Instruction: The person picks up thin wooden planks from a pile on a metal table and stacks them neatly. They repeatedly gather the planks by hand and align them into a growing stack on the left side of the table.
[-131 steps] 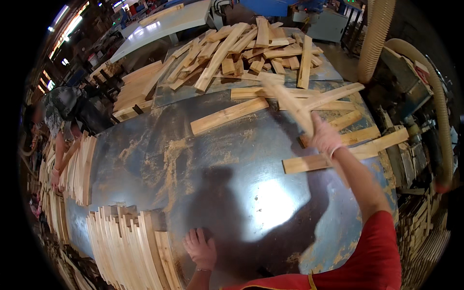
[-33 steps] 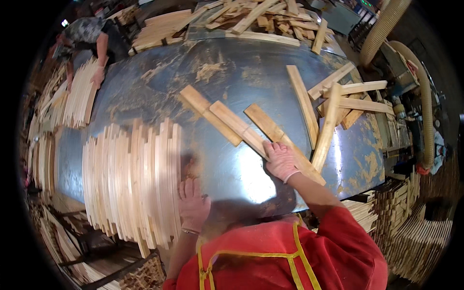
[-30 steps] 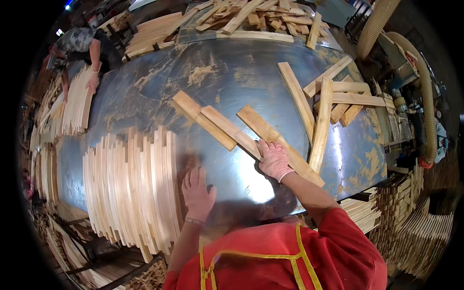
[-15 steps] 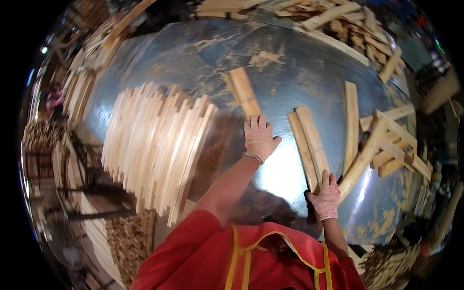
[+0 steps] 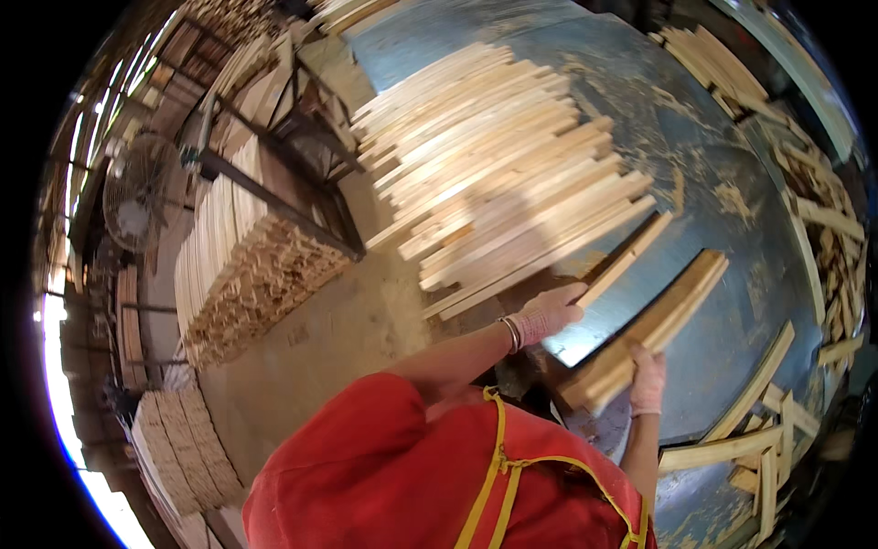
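Note:
My left hand (image 5: 549,313), in a pale work glove with a bracelet at the wrist, is closed around the near end of a narrow wooden strip (image 5: 629,260). This strip slants away over the metal tabletop, beside a wide row of pale wooden strips (image 5: 512,174). To its right, my right hand (image 5: 648,380), also gloved, grips the side of thicker wooden boards (image 5: 672,316) close to their near end. They seem to be two pieces held together; their near end is blurred and reaches past the table's edge toward my body.
Offcuts lie in a loose pile (image 5: 768,439) at the right of the blue-grey metal table (image 5: 768,229). More scrap wood (image 5: 832,265) is heaped at the far right. Left of the table stand a metal rack (image 5: 274,151), a stack of strips (image 5: 251,293) and a fan (image 5: 137,197).
The view has swung left toward the strip row and the floor. My left hand has closed on a strip and drawn nearer. The boards at my right hand have shifted toward my body.

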The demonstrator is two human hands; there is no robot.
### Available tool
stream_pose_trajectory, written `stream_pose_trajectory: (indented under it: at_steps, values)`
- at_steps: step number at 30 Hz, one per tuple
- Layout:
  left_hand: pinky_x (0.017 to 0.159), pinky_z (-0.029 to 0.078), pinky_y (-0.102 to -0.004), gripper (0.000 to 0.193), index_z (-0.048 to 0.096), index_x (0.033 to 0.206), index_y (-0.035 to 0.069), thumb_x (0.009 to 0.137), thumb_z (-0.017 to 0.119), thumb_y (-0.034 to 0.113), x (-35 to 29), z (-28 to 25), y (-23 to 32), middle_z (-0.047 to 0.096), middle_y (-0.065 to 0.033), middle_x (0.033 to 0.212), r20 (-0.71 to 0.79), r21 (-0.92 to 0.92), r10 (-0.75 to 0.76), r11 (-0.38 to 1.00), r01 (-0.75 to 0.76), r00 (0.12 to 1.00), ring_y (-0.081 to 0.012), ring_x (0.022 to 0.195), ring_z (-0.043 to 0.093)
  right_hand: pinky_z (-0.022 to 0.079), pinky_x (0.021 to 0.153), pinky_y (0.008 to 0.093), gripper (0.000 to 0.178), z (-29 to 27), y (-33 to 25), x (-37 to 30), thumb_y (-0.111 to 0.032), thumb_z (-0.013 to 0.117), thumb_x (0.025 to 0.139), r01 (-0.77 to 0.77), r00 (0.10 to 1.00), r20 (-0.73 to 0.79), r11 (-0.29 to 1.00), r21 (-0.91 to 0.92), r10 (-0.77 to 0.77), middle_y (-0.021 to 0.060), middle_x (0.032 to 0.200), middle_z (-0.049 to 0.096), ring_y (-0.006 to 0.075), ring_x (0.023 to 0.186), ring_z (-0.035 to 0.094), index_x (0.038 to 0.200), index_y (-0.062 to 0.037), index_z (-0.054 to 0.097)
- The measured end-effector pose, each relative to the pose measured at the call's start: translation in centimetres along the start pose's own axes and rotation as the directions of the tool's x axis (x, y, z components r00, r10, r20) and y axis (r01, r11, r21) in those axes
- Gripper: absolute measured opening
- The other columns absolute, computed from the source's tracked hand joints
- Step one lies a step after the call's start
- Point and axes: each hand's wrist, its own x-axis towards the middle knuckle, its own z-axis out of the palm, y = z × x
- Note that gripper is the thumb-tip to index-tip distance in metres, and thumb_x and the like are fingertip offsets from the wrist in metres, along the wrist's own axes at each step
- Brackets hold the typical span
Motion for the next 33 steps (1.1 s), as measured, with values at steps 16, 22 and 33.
stream_pose_trajectory:
  at_steps: [16,22,33]
  values:
    - [0.1,0.06,-0.0425,0.05,0.072,0.132,0.011,0.1,0.076,0.049,-7.0,-18.2,-21.6,0.074,-0.0071,0.126,-0.104,-0.87,-0.422,0.477,0.123,0.901,-0.0233,0.114,0.07,0.045,0.06,0.0248,0.042,17.9,3.6,-0.4,-0.014,0.073,0.096,-0.071,0.959,0.257,0.979,-0.192,0.12,-0.0004,0.09,0.062,0.0081,0.072,0.054,0.134,-0.0001,0.06]
    - [0.089,0.064,-0.0423,0.048,0.069,0.135,0.008,0.103,0.074,0.044,-4.1,-18.1,-22.2,0.074,-0.0099,0.129,0.079,-0.924,-0.286,0.339,0.178,0.955,-0.0219,0.113,0.072,0.053,0.078,0.0296,0.054,16.2,7.9,1.3,-0.02,0.076,0.095,-0.019,0.951,0.299,0.981,-0.194,0.078,0.0055,0.102,0.072,0.0144,0.09,0.065,0.14,0.0037,0.061]
    - [0.089,0.064,-0.0434,0.06,0.063,0.139,0.0,0.107,0.063,0.05,1.6,-27.0,-1.6,0.074,-0.0185,0.119,0.187,-0.774,-0.083,0.601,0.199,0.979,-0.0276,0.1,0.075,0.042,0.056,0.0261,0.037,16.2,3.1,1.1,-0.01,0.068,0.097,-0.285,0.882,0.361,0.953,-0.102,0.303,0.0001,0.083,0.061,0.0096,0.064,0.053,0.133,-0.0005,0.067]
